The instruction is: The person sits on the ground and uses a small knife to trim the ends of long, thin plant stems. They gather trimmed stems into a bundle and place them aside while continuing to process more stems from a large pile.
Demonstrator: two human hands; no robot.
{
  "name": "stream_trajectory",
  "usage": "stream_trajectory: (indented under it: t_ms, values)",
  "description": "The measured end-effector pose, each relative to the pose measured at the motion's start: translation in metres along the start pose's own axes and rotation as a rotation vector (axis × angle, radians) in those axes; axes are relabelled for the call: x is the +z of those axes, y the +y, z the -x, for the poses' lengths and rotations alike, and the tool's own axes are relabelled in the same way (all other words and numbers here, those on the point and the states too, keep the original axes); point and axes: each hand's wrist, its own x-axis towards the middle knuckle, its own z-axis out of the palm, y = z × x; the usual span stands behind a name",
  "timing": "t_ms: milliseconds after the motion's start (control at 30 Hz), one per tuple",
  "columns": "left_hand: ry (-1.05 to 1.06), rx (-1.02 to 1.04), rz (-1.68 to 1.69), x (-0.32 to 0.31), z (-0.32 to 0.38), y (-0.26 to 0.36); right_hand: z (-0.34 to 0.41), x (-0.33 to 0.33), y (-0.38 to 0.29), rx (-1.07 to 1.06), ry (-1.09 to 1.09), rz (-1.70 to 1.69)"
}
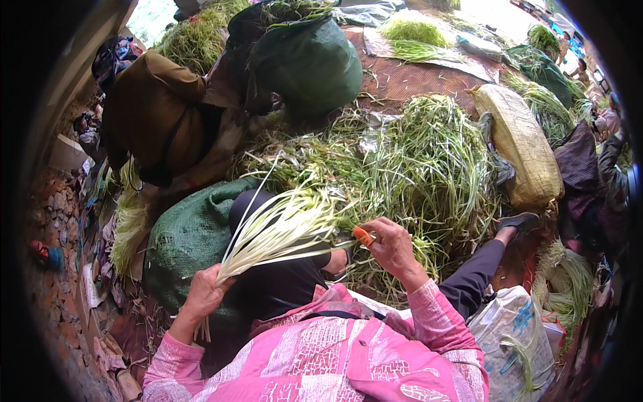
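A bunch of long pale green-white stalks fans out from my left hand, which is closed around its narrow end; a few cut ends stick out below the fist. My right hand is beside the leafy tips, with an orange cover on one finger. Its fingers are bent, and whether they pinch any leaves is unclear. Just beyond lies a large heap of loose green stalks and leaves, spread in front of my legs.
A green woven sack lies by my left leg. Someone in a brown top bends beside a big green sack. On the right are a yellow sack, a white sack and more stalks. Other people sit at far right.
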Motion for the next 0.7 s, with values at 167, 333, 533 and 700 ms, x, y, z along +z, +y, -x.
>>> stream_trajectory:
  t_ms: [167,333,533,700]
  values:
    - [0.012,-0.036,-0.080,0.007,0.006,-0.009,0.007,0.016,-0.036,-0.153,0.030,-0.159]
    - [0.083,0.019,-0.191,0.007,0.013,0.002,0.025,0.058,-0.060,-0.364,-0.070,-0.018]
    - [0.148,0.060,-0.346,0.018,0.024,0.009,0.038,0.079,-0.043,-0.439,-0.240,0.025]
    - [0.149,0.124,-0.442,0.031,0.030,0.011,0.039,0.094,-0.037,-0.223,-0.250,0.221]
